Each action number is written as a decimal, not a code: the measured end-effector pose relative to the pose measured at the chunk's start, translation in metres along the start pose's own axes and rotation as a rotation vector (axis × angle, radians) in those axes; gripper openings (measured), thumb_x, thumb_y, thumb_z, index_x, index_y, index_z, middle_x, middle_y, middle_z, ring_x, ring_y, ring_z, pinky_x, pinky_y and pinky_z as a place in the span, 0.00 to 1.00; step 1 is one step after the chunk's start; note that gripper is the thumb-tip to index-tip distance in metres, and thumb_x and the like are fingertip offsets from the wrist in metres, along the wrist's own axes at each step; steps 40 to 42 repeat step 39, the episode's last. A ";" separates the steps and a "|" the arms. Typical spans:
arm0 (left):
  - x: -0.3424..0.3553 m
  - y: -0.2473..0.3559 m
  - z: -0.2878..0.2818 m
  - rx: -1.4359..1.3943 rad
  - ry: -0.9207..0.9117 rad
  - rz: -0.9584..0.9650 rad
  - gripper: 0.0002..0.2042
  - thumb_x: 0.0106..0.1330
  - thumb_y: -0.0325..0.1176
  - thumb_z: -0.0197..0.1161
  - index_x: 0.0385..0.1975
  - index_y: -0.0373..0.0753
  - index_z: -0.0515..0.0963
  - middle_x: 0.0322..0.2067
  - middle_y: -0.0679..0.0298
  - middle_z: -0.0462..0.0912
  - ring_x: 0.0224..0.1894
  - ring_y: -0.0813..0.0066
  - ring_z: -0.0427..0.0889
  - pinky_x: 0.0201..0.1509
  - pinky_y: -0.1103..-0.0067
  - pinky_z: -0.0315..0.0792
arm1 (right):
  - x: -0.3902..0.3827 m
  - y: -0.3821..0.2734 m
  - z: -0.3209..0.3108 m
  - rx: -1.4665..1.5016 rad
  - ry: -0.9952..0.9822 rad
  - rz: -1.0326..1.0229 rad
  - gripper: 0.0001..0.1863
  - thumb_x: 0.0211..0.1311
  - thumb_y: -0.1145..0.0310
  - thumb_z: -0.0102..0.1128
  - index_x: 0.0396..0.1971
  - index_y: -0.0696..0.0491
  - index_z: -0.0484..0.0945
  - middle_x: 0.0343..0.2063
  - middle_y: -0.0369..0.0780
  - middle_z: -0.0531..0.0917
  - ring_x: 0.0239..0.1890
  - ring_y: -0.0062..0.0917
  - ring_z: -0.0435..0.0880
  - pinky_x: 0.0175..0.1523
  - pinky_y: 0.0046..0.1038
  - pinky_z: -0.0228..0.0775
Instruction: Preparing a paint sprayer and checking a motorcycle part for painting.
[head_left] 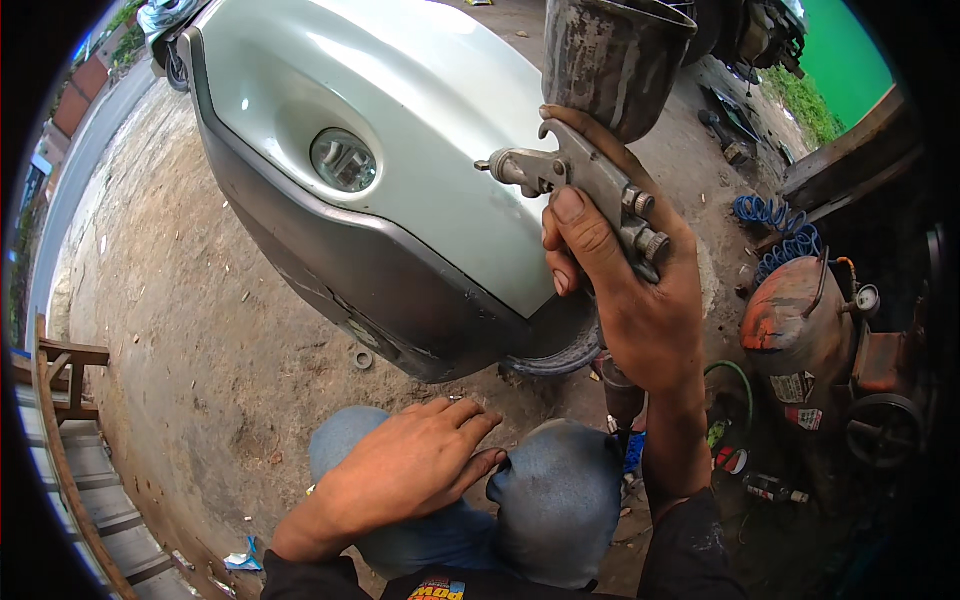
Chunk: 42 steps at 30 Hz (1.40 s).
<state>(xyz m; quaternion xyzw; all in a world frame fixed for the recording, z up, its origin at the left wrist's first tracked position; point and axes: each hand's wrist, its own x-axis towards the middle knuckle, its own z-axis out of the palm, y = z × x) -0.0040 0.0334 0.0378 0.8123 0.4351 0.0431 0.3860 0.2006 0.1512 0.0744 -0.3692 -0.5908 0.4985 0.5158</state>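
Note:
My right hand (635, 270) is wrapped round a metal spray gun (590, 175), with a worn grey paint cup (610, 70) on top. Its nozzle points left, close to the pale silver surface of a car bumper (440, 150). The bumper has a round fog lamp (344, 160) set in a hollow and a dark grey lower band (340, 255). Whether the trigger is pulled I cannot tell. My left hand (415, 455) lies palm down over my bent knees, fingers stretched out and holding nothing.
To the right stands a rusty orange-grey air compressor (795, 320) with a gauge, beside a coiled blue hose (790, 230). A bottle (775, 488) lies near it. A wooden bench (75, 400) stands at left. Below the bumper is part of a black tyre-like ring (560, 360).

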 end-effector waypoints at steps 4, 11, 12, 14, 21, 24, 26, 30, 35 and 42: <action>0.001 0.001 0.000 -0.005 -0.004 -0.003 0.25 0.81 0.47 0.60 0.63 0.30 0.79 0.58 0.47 0.84 0.61 0.47 0.83 0.68 0.61 0.76 | 0.007 0.000 -0.001 -0.048 0.002 -0.016 0.25 0.82 0.63 0.65 0.74 0.49 0.77 0.25 0.27 0.78 0.25 0.07 0.71 0.29 0.17 0.64; 0.001 0.001 0.002 0.005 0.010 0.009 0.25 0.81 0.47 0.60 0.64 0.30 0.79 0.58 0.47 0.84 0.61 0.47 0.83 0.68 0.62 0.76 | 0.011 -0.004 0.002 -0.055 -0.022 -0.050 0.25 0.82 0.64 0.64 0.74 0.48 0.77 0.26 0.27 0.79 0.25 0.08 0.72 0.29 0.18 0.64; 0.001 0.000 0.001 0.005 -0.001 0.006 0.25 0.81 0.47 0.60 0.64 0.30 0.79 0.58 0.47 0.84 0.61 0.47 0.83 0.68 0.62 0.76 | 0.011 -0.003 0.003 -0.052 -0.024 -0.050 0.25 0.82 0.64 0.64 0.74 0.48 0.77 0.26 0.27 0.79 0.25 0.08 0.72 0.29 0.18 0.64; 0.001 -0.001 0.001 0.006 -0.012 0.002 0.25 0.81 0.47 0.60 0.64 0.30 0.79 0.58 0.47 0.84 0.61 0.48 0.83 0.68 0.62 0.76 | 0.010 -0.002 0.005 -0.038 -0.022 -0.029 0.25 0.82 0.64 0.64 0.74 0.49 0.76 0.26 0.27 0.79 0.25 0.08 0.72 0.29 0.18 0.65; 0.001 0.001 0.001 0.018 -0.012 0.001 0.25 0.81 0.48 0.60 0.64 0.31 0.79 0.57 0.48 0.84 0.60 0.48 0.83 0.67 0.62 0.77 | -0.016 0.005 -0.014 -0.037 0.032 0.007 0.26 0.82 0.65 0.63 0.75 0.51 0.75 0.29 0.28 0.80 0.28 0.08 0.74 0.32 0.17 0.68; 0.003 0.003 0.001 0.020 -0.017 0.004 0.25 0.81 0.48 0.60 0.63 0.31 0.79 0.57 0.49 0.84 0.60 0.48 0.83 0.66 0.62 0.77 | -0.038 0.000 -0.028 -0.023 0.095 0.136 0.27 0.82 0.68 0.61 0.76 0.53 0.74 0.31 0.31 0.81 0.31 0.10 0.75 0.36 0.18 0.70; 0.004 0.004 0.002 0.020 -0.019 0.010 0.25 0.81 0.48 0.60 0.63 0.32 0.79 0.56 0.49 0.84 0.60 0.48 0.83 0.66 0.62 0.77 | -0.054 0.001 -0.041 -0.048 0.134 0.163 0.27 0.82 0.69 0.61 0.76 0.54 0.74 0.31 0.31 0.81 0.31 0.10 0.75 0.36 0.18 0.70; 0.006 0.004 0.001 0.034 -0.009 -0.018 0.24 0.81 0.47 0.61 0.64 0.33 0.79 0.57 0.49 0.84 0.60 0.48 0.83 0.66 0.62 0.77 | -0.096 0.004 -0.069 -0.057 0.209 0.146 0.27 0.80 0.73 0.56 0.76 0.60 0.71 0.37 0.37 0.85 0.36 0.18 0.82 0.44 0.23 0.78; 0.022 0.003 0.002 0.035 -0.046 -0.075 0.24 0.81 0.47 0.61 0.65 0.34 0.79 0.57 0.49 0.84 0.60 0.47 0.83 0.66 0.62 0.78 | -0.171 0.023 -0.099 -0.128 0.400 0.162 0.32 0.79 0.74 0.52 0.79 0.63 0.62 0.47 0.47 0.88 0.50 0.31 0.89 0.61 0.41 0.84; 0.039 0.005 0.007 0.079 -0.076 -0.022 0.23 0.81 0.46 0.59 0.62 0.31 0.80 0.54 0.49 0.85 0.58 0.49 0.84 0.65 0.62 0.77 | -0.232 0.052 -0.113 -0.058 0.520 0.213 0.34 0.79 0.68 0.54 0.80 0.61 0.60 0.50 0.48 0.87 0.53 0.35 0.89 0.65 0.47 0.83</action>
